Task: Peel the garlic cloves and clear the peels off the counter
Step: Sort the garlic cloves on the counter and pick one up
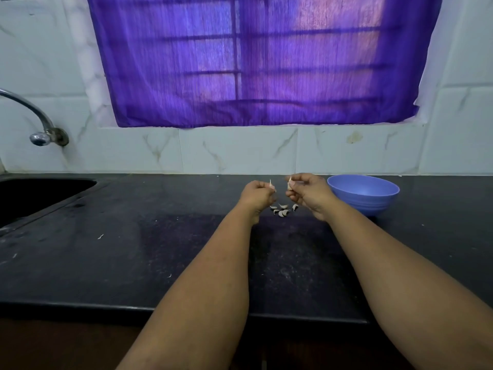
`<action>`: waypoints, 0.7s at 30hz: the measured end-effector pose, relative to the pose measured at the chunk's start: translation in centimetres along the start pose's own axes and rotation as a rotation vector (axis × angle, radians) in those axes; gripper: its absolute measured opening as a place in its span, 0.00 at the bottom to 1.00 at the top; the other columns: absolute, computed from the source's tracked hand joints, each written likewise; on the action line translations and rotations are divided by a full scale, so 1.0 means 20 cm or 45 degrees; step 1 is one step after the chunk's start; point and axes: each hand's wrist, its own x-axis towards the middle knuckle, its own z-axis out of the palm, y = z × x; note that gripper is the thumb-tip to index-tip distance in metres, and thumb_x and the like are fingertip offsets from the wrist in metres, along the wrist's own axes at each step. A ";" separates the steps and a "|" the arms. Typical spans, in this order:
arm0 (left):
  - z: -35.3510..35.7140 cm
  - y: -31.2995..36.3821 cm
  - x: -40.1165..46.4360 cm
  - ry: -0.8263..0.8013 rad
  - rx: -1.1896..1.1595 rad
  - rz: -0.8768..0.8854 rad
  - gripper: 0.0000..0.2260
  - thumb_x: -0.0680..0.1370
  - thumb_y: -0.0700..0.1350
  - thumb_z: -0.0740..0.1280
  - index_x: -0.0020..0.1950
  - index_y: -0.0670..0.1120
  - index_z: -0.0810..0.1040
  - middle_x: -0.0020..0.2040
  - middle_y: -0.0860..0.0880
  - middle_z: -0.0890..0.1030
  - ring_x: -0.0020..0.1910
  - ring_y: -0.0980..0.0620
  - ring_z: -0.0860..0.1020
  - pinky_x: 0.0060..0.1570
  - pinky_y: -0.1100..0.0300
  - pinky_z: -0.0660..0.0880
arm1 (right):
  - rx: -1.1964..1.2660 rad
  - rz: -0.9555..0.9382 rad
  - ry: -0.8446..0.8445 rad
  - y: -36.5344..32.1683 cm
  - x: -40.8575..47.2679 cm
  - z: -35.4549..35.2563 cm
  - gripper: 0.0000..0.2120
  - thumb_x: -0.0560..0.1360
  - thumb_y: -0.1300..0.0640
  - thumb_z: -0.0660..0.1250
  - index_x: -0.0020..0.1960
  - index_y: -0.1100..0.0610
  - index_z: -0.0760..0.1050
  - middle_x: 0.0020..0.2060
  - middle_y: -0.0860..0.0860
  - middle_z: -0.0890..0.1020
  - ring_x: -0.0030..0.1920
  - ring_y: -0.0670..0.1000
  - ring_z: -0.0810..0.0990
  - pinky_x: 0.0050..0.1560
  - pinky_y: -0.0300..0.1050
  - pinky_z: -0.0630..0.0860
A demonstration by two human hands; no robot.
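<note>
Both my hands are raised a little above the black counter (133, 249), close together. My left hand (256, 194) pinches a thin pale piece of garlic peel (271, 184) that sticks up from its fingers. My right hand (306, 192) pinches a small pale garlic clove (289, 185). The two pieces are slightly apart. Below and between the hands, several curled garlic peels (282, 210) lie in a small cluster on the counter.
A blue bowl (364, 194) stands on the counter just right of my right hand. A sink (40, 193) is set into the counter at far left, under a metal tap (40, 124). A few tiny peel scraps (100, 236) lie left of centre. Tiled wall and purple curtain behind.
</note>
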 end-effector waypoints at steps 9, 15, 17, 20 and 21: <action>-0.06 -0.03 -0.01 0.091 1.012 0.068 0.08 0.72 0.48 0.72 0.42 0.43 0.81 0.42 0.47 0.83 0.45 0.49 0.80 0.42 0.59 0.74 | -1.349 -0.127 0.117 0.01 0.01 -0.07 0.07 0.73 0.57 0.72 0.48 0.59 0.81 0.48 0.55 0.84 0.52 0.54 0.81 0.53 0.42 0.75; -0.06 -0.05 0.03 0.149 1.014 0.028 0.12 0.75 0.52 0.69 0.47 0.44 0.82 0.47 0.47 0.83 0.50 0.48 0.80 0.46 0.58 0.75 | -1.405 -0.146 0.138 0.02 0.04 -0.05 0.08 0.76 0.63 0.66 0.53 0.59 0.82 0.53 0.56 0.83 0.54 0.56 0.80 0.55 0.44 0.76; -0.07 -0.03 0.04 0.299 0.966 0.021 0.12 0.78 0.50 0.65 0.52 0.43 0.81 0.53 0.44 0.82 0.54 0.45 0.79 0.47 0.58 0.73 | -1.341 -0.233 0.104 0.01 0.04 -0.04 0.10 0.76 0.64 0.64 0.54 0.58 0.82 0.54 0.56 0.83 0.54 0.54 0.80 0.55 0.42 0.75; -0.11 -0.02 0.04 0.432 0.968 -0.022 0.12 0.77 0.44 0.63 0.57 0.43 0.79 0.58 0.43 0.80 0.57 0.43 0.78 0.47 0.56 0.72 | -1.282 -0.312 -0.162 0.01 0.01 -0.01 0.11 0.77 0.62 0.66 0.58 0.56 0.81 0.57 0.54 0.82 0.54 0.49 0.78 0.53 0.35 0.68; -0.12 -0.03 0.03 0.426 0.983 -0.038 0.12 0.76 0.42 0.63 0.57 0.43 0.80 0.58 0.43 0.80 0.57 0.42 0.78 0.47 0.56 0.72 | -1.315 -0.307 -0.253 0.02 0.00 0.01 0.12 0.77 0.60 0.67 0.60 0.55 0.80 0.59 0.53 0.81 0.58 0.49 0.77 0.55 0.35 0.67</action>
